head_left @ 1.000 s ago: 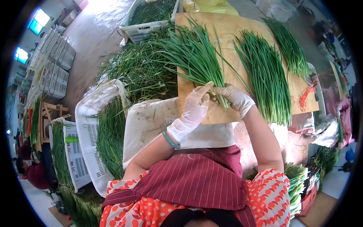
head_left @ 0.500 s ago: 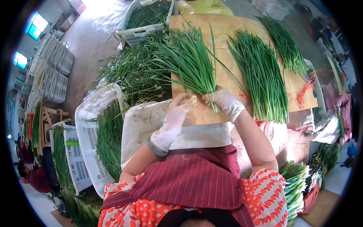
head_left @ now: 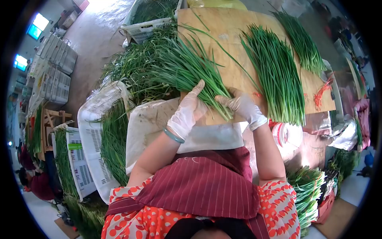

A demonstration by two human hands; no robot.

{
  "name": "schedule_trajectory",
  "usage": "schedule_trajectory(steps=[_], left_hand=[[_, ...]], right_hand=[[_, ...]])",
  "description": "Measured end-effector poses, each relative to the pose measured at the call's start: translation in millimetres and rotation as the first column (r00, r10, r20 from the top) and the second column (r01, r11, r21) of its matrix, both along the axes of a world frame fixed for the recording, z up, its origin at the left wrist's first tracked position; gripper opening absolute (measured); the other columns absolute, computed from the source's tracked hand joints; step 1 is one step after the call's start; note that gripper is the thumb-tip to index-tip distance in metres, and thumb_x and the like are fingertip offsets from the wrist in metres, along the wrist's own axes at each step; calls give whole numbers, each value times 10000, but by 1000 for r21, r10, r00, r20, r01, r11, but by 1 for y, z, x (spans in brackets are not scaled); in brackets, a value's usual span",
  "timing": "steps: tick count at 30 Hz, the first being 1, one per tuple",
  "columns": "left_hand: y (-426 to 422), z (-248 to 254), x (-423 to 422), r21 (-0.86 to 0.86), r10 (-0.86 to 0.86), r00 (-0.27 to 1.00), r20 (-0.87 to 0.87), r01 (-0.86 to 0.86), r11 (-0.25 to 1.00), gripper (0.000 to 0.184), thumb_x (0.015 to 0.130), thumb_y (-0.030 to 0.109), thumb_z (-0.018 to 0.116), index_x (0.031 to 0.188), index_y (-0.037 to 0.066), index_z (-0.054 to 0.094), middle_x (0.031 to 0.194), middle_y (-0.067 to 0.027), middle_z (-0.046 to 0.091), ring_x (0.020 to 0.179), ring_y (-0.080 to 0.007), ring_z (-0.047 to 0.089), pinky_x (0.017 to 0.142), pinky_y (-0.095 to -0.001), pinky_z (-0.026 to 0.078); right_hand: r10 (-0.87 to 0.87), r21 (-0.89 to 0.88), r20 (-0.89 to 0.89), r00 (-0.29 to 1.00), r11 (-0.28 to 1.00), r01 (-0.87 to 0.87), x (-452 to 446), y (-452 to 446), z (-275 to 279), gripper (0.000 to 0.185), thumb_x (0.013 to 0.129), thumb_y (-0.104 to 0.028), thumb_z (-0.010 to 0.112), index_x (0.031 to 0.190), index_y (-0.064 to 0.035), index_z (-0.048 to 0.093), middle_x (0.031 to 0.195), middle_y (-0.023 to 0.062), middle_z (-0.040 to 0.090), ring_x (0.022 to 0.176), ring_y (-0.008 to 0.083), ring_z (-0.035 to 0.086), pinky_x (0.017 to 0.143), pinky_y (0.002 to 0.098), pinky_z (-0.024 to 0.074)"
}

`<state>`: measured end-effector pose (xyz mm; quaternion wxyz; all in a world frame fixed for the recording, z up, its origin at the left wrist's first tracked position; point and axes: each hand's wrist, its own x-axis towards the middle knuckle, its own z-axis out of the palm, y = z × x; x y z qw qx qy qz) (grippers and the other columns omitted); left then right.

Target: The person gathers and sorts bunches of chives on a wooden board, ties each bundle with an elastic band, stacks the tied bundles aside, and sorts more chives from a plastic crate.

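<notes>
A loose bunch of garlic chives [head_left: 203, 77] slants over the near left edge of the wooden board [head_left: 234, 55], leaf tips toward the upper left. My left hand [head_left: 191, 105], in a thin white glove, cups its left side with the thumb up along the stems; the other fingers are partly hidden underneath. My right hand [head_left: 242, 105], gloved too and slightly blurred, grips the pale stem ends from the right. To the right on the board lie a thick bunch of chives [head_left: 274, 75] and a smaller bunch [head_left: 302, 44].
Red ties [head_left: 321, 95] lie at the board's right edge. A heap of loose leaves [head_left: 139, 75] is left of the board. White crates [head_left: 89, 131] with chives stand at the left, and a white sheet [head_left: 149, 127] hangs before me. Another person [head_left: 39, 187] is at far left.
My left hand has moved up from beside the stem ends onto the bunch. The bunch now leans further left and lies looser, and my right hand stays at the stem ends.
</notes>
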<state>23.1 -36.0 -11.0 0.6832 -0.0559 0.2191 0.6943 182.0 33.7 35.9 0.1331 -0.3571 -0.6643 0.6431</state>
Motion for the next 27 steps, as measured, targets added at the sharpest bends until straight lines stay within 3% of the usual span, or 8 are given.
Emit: schedule_trajectory(steps=[1, 3, 4, 7, 8, 11, 18, 27], left_hand=[[0, 2, 2, -2, -2, 1000, 4, 2, 1000, 317, 913, 146, 526, 1210, 52, 469, 1193, -115, 543, 1096, -269, 523, 970, -426, 418], [1, 3, 3, -33, 33, 999, -5, -33, 999, 304, 918, 141, 515, 1205, 48, 474, 1195, -113, 543, 1088, -265, 527, 964, -418, 423], [1, 3, 3, -34, 28, 1000, -5, -28, 999, 304, 918, 141, 515, 1205, 48, 474, 1195, -113, 543, 1088, -265, 527, 964, -418, 423], [2, -2, 2, 5, 18, 1000, 12, -18, 1000, 277, 923, 131, 504, 1187, 47, 485, 1184, -106, 549, 1073, -257, 534, 952, -412, 430], [2, -5, 1, -2, 26, 1000, 6, -26, 1000, 264, 917, 132, 518, 1169, 53, 503, 1152, -79, 562, 1042, -239, 544, 941, -406, 438], [1, 1, 4, -36, 55, 998, -40, -57, 998, 254, 911, 126, 527, 1156, 58, 515, 1145, -71, 568, 1031, -226, 549, 944, -403, 432], [0, -7, 4, -1, 63, 997, -33, -63, 998, 286, 907, 115, 527, 1184, 50, 501, 1186, -94, 556, 1079, -246, 535, 984, -422, 401], [-2, -3, 5, 76, 40, 997, -71, -35, 997, 289, 912, 136, 521, 1185, 45, 501, 1189, -99, 556, 1080, -251, 534, 972, -430, 405]], right_hand=[[-2, -2, 4, 1000, 1000, 2, 3, 0, 2, 657, 761, -333, 735, 1237, 45, 484, 1005, 111, 624, 904, 159, 578, 783, 272, 465], [-230, 442, 227, 946, 890, 111, 5, 0, 6, 637, 749, -314, 743, 1236, 17, 500, 1009, 138, 621, 900, 166, 581, 768, 277, 468], [-287, 643, 121, 950, 752, 145, 4, 0, 7, 528, 734, -278, 743, 1170, -33, 572, 979, 118, 624, 856, 186, 589, 725, 283, 472], [-223, 690, -77, 972, 692, 214, -9, -12, 33, 420, 727, -314, 701, 1065, -75, 628, 962, 122, 638, 877, 266, 618, 763, 358, 477], [-201, 821, -127, 971, 529, 217, -14, -11, 27, 312, 723, -284, 681, 963, -87, 658, 902, 110, 640, 829, 273, 615, 736, 372, 478], [-278, 837, 91, 956, 542, 78, -27, -8, 12, 242, 724, -254, 679, 903, -91, 669, 847, 110, 649, 807, 288, 616, 713, 383, 476], [-388, 382, -76, 918, 839, 387, -18, 16, -32, 206, 818, -210, 613, 922, -37, 653, 847, 170, 653, 752, 282, 639, 655, 344, 484], [-408, 646, -136, 903, 654, 393, -15, -7, 12, 136, 792, -165, 651, 889, -71, 675, 767, 129, 638, 677, 242, 623, 590, 308, 472]])
